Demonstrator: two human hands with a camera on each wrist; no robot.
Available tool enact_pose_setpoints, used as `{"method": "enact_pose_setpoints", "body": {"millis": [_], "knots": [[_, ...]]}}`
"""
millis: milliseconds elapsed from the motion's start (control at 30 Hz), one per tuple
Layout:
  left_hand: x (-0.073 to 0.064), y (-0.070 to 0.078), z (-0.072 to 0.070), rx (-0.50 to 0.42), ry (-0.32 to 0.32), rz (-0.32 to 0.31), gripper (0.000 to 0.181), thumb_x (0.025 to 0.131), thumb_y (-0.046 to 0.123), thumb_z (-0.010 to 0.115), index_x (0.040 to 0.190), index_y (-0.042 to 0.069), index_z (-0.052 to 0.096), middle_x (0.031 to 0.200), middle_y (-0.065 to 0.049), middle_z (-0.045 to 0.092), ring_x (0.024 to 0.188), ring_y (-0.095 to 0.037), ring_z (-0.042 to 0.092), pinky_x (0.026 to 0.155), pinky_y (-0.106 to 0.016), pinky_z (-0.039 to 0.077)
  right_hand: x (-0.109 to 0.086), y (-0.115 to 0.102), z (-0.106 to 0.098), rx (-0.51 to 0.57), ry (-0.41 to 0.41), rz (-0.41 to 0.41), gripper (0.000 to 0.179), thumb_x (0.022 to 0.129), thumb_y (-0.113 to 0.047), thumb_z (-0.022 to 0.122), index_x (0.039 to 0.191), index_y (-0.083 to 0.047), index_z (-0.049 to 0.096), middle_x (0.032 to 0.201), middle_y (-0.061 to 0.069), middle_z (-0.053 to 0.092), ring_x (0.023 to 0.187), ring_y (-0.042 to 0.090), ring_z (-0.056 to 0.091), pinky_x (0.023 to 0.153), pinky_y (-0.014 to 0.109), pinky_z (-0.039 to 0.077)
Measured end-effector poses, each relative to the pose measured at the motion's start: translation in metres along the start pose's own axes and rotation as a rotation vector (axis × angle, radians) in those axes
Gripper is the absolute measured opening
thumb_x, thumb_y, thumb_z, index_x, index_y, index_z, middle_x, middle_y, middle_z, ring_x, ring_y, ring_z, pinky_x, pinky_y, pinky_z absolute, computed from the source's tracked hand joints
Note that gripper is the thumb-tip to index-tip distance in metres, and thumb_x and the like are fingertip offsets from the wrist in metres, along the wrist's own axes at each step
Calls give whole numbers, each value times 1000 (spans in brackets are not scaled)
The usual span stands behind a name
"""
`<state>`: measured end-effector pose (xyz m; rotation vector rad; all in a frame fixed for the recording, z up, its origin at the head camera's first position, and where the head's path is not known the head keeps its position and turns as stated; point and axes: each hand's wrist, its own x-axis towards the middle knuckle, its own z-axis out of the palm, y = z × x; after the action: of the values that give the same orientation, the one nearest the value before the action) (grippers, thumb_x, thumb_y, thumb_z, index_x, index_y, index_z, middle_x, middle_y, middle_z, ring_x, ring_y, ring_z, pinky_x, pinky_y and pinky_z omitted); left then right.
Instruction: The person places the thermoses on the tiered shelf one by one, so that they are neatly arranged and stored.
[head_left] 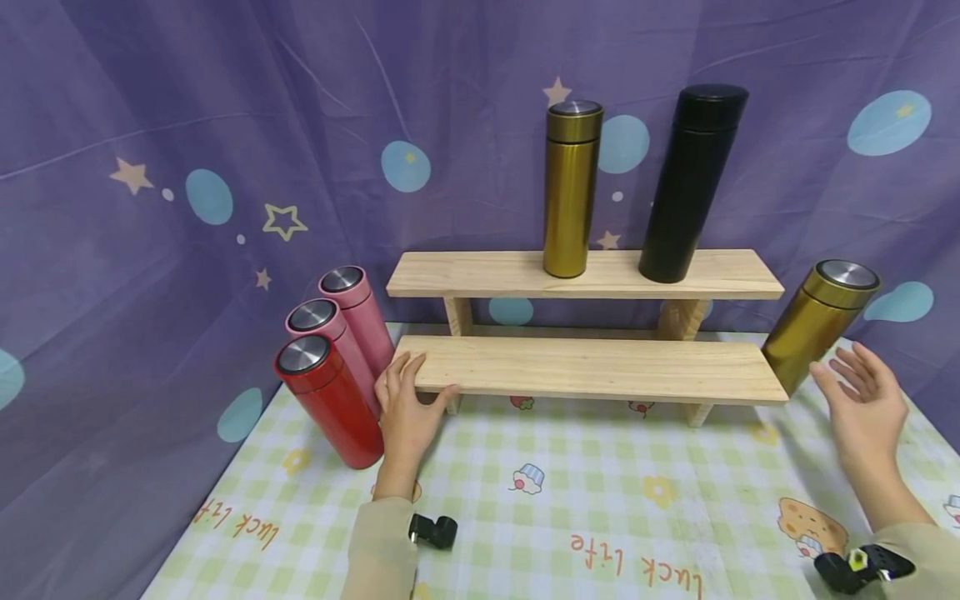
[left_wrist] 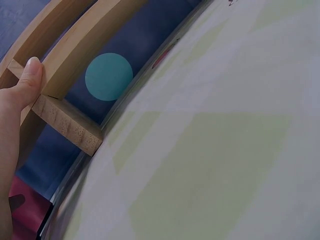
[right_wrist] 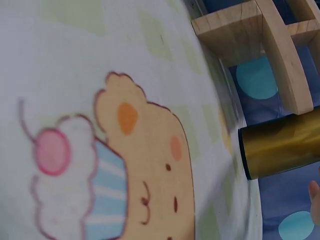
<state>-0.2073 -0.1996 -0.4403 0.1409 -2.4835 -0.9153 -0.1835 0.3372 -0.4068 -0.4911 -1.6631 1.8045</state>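
Observation:
A two-tier wooden shelf (head_left: 592, 367) stands on the table. My left hand (head_left: 408, 417) grips the left front corner of its lower board, fingers over the top and thumb (left_wrist: 31, 80) against the front edge. To the right of the shelf, a gold vacuum flask (head_left: 817, 321) stands on the tablecloth by the board's end. My right hand (head_left: 870, 408) is held just beside this flask, fingers loosely bent and apart, with nothing in its grasp. In the right wrist view, only the tip of that hand shows next to the flask.
On the upper board stand another gold flask (head_left: 572, 196) and a tall black flask (head_left: 692, 183). Left of the shelf, a red flask (head_left: 333, 408) and two pink flasks (head_left: 362, 312) are grouped close to my left hand. A purple curtain (head_left: 480, 67) hangs behind.

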Motion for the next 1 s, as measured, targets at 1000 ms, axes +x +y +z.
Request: {"method": "enact_pose_setpoints", "body": {"millis": [1000], "knots": [[0,0,1,3,12,8,79,76,60,78,142,27,51,153,4,32,142,-22,20,89,-67,42,32,6,16,-172,-54,35,68,86,-9,75,147,-18,45,129,-11,54,119,5,49,84,4,39]]}}
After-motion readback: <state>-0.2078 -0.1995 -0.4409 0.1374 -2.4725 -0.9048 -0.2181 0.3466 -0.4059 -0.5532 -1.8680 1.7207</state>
